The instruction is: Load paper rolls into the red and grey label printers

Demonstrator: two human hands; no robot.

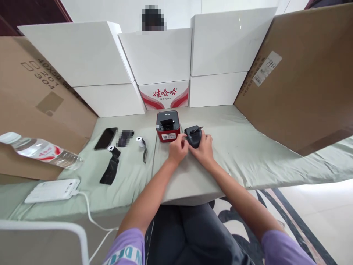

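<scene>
A small black device point(195, 138), which looks like a portable receipt printer, rests on the cloth-covered table. My right hand point(204, 150) is wrapped round its right side and front edge. At the device's left edge is my left hand point(178, 149), its fingers curled and pinched together; whether anything is between them is hidden. A thin dark strip shows at the device's top right, near my right fingertips. Just left of it stands a red and black receipt printer point(168, 126) with dark paper in its top slot. Further left, a small paper roll point(140, 141) trails a dark strip.
Another roll point(111, 148) with a long black strip, a phone point(106, 138) and a blurred dark object point(125, 138) lie left. A water bottle point(45, 150) and a cabled power bank point(52, 190) are at far left. White boxes point(162, 59) and cardboard point(300, 81) surround the table.
</scene>
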